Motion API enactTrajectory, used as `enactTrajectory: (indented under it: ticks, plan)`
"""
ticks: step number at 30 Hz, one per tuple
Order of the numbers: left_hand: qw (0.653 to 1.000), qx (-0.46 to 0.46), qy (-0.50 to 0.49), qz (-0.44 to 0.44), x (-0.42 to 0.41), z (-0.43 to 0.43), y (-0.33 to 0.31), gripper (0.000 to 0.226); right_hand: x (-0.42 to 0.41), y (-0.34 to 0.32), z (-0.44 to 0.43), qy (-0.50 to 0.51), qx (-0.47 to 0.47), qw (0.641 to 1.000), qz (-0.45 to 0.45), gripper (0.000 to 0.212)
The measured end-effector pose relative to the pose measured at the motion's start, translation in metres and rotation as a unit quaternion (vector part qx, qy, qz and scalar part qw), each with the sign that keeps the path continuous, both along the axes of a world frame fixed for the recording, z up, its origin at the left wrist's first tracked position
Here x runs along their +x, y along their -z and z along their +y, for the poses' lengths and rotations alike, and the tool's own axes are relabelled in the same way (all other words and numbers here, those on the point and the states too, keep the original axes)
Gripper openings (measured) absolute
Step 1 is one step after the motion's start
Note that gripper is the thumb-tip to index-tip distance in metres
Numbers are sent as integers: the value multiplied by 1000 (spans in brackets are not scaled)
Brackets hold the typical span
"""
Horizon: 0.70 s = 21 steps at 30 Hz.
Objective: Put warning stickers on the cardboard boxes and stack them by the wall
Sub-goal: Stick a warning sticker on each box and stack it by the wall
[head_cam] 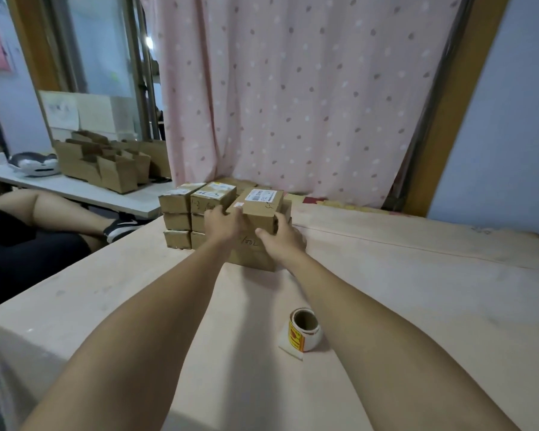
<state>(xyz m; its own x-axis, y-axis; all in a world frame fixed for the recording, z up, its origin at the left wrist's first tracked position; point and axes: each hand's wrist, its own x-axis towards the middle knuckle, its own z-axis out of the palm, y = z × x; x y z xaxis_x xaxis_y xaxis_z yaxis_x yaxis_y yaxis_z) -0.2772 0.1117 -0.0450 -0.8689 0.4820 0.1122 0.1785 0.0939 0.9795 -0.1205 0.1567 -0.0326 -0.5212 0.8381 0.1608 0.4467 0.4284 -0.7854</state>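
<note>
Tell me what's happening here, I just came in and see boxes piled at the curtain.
A person has both hands on a cardboard box, left hand and right hand each taking a side, setting it onto the stack of boxes at the back of the table. The roll of warning stickers stands untouched nearer the person.

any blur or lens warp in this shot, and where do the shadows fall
Head view: wide-angle warp bows the door frame and table edges; soft overall, box label unreadable; faint arm shadows lie on the table left of each forearm, and beside the sticker roll.
</note>
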Motion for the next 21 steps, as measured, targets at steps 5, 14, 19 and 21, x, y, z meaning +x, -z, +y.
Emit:
enactTrajectory:
  ticks: [5,14,19,21]
  plan:
    - [999,27,-7,-28,49,-13,-24,41,23,-6,7,-7,-64,989,130,57]
    - [987,113,52,-103,119,-6,-23,5,94,-11,15,133,-103,953,250,32]
    - [985,67,108,-114,161,2,-26,17,154,-6,21,153,-180,930,283,32]
    - [983,35,143,-114,182,5,-23,14,182,-2,22,158,-207,921,288,41]
